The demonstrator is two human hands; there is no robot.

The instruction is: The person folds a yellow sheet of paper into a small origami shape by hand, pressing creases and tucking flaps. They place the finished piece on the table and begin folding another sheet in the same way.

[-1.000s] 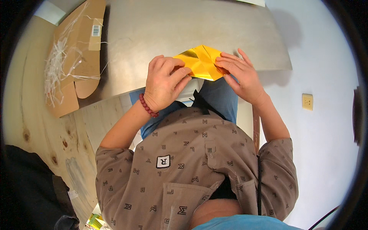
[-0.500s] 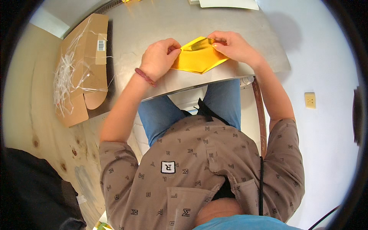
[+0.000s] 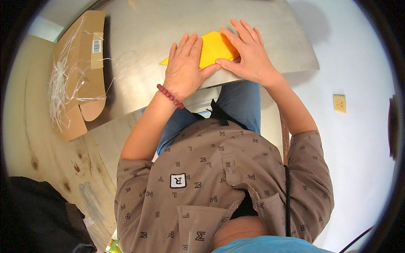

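A folded sheet of shiny gold foil paper lies on the grey metal table, close to its near edge. My left hand rests flat over its left part, fingers stretched out and pointing away from me. From under that hand a pointed corner of the paper sticks out to the left. My right hand lies on the paper's right side with fingers spread, its thumb by the near edge of the sheet. The parts of the paper beneath both palms are hidden.
On the table's left side stands a brown cardboard box with clear plastic strands hanging over it. The metal tabletop curves round ahead of me. A wall with a socket is at the right, and dark cloth at the lower left.
Both hands have gone from pinching the gold paper's edges to lying flat on it with fingers extended. The paper now shows a different folded outline, with a point at the left.
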